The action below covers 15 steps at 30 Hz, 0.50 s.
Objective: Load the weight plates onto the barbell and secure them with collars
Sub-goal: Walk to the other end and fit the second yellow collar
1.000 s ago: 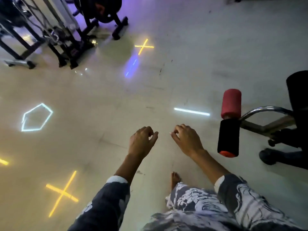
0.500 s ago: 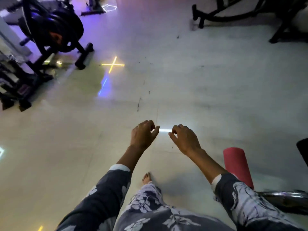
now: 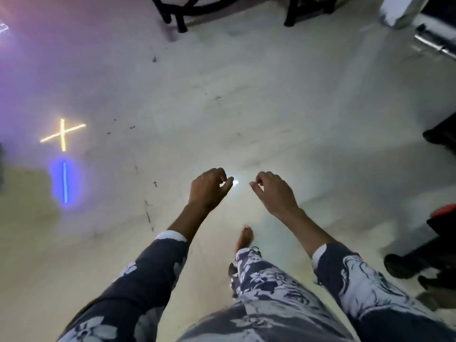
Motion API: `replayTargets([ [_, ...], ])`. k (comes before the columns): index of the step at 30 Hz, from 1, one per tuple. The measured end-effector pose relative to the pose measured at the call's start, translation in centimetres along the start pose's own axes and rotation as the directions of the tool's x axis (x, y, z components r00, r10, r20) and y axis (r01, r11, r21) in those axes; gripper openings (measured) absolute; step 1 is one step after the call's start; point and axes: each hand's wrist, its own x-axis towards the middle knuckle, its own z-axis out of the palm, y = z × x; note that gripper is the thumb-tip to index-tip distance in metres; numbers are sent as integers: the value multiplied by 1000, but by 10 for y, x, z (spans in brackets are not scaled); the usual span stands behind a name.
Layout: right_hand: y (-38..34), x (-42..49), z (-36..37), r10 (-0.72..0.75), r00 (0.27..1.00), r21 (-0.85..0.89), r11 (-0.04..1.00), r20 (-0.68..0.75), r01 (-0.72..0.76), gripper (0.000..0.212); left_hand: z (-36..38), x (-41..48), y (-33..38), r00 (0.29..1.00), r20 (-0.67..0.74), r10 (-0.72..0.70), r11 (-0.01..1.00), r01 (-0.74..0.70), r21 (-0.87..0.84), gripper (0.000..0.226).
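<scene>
Pale scuffed floor (image 3: pixel 271 107), yellow cross light (image 3: pixel 63 134), blue glow (image 3: pixel 65 182)

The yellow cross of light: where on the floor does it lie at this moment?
In the head view the yellow cross of light lies on the floor at far left, just above the blue light streak, well left of the left hand.

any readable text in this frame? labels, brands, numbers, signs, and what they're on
None readable.
The yellow cross and blue line on the floor are glowing light marks, not letters or numbers.
The sleeves and trousers carry a floral print only, no wording.
The dark equipment legs at the top and the red and black gear at the right edge show no legible label; both are blurred.
Both hands, left and right, are empty.
</scene>
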Motion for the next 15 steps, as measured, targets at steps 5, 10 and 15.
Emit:
replayTargets([
  [5, 25, 122, -37, 130, 991, 53, 990, -24, -129, 27, -8, 146, 29, 993, 96, 66, 997, -70, 32, 24],
  [10, 58, 238, -82, 179, 983, 51, 983, -43, -177, 27, -8, 290, 65, 979, 126, 158, 987, -162, 20, 25],
  [15, 116, 363, -125, 263, 958, 52, 965, -116, -258, 28, 21, 442, 104, 947, 175, 271, 961, -276, 4, 26],
])
